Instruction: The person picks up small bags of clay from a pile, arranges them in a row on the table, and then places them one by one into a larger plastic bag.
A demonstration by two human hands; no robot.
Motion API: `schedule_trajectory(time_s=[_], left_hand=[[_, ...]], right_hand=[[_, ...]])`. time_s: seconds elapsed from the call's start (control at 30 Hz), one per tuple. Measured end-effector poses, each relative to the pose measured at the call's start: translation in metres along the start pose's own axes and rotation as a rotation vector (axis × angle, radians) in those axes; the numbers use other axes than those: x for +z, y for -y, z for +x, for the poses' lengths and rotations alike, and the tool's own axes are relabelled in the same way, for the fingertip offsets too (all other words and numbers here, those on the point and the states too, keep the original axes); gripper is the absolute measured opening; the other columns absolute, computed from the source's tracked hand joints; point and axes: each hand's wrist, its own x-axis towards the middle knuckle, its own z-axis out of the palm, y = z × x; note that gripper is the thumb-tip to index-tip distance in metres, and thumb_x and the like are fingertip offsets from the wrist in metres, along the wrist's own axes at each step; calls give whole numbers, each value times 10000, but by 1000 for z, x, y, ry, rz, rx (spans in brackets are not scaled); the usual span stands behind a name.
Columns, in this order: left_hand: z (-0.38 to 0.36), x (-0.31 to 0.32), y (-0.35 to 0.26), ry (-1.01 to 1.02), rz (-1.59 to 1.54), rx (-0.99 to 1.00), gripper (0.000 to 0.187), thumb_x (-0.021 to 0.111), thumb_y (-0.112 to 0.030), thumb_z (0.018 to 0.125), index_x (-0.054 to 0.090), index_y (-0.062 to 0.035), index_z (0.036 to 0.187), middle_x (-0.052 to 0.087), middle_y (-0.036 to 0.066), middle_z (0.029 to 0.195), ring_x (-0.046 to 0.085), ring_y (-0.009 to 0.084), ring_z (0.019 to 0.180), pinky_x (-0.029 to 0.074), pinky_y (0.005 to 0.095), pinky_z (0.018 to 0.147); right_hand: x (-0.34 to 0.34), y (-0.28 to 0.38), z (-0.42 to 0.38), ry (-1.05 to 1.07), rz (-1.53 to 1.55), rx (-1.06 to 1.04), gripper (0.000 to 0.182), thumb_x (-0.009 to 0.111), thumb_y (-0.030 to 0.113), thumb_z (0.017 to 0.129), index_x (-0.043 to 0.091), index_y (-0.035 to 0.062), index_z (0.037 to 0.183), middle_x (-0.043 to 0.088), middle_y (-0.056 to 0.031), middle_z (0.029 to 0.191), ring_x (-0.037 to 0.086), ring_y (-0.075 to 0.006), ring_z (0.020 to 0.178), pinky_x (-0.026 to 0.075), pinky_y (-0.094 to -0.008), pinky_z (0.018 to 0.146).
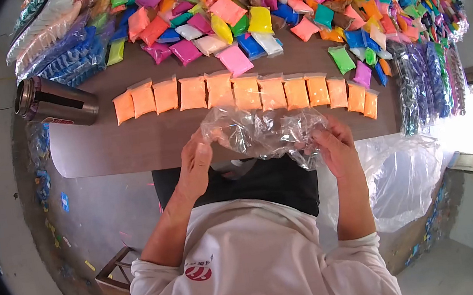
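A crumpled clear plastic bag stretches between my two hands over the front edge of the table. My left hand holds its left end, the fingers partly hidden by the film. At the other end, my right hand pinches the plastic between thumb and fingers. Just beyond the bag lies a row of small orange packets, side by side across the table; the bag overlaps the lower edges of the middle ones.
A large heap of multicoloured packets covers the table's far side. A metal flask lies on its side at the left. Strips of packed bags hang at the right edge. A big clear plastic sack is below right.
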Motion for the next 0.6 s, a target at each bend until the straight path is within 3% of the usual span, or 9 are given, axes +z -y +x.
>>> schedule_trajectory(time_s=[0.2,0.4,0.5,0.6], left_hand=[[4,17,-6,-18,342,187,461,607,-449,986,671,4,1044,614,161,1262,497,294,1146,373,406,1031],[2,9,-2,28,304,160,487,595,-444,1000,664,30,1088,604,175,1278,486,293,1177,382,391,1035],[-3,22,0,-81,87,96,482,605,-405,1003,661,48,1158,602,180,1277,481,307,1207,397,398,1037],[-3,21,12,-123,115,66,462,649,-357,982,657,42,1214,602,188,1284,494,322,1218,425,411,1020]], right_hand=[[5,10,0,-49,2,18,565,618,130,961,426,-14,1473,712,-102,1066,689,-158,791,515,-279,672],[-8,17,-9,-57,-114,-69,480,622,115,953,528,23,1415,711,-90,1001,664,-143,750,512,-274,633],[-19,19,-12,32,-45,-100,402,621,94,945,598,-4,1335,708,-88,986,663,-139,755,517,-273,632],[-20,27,-16,17,-23,-141,356,623,69,929,632,-32,1270,705,-89,979,658,-136,764,520,-272,644]])
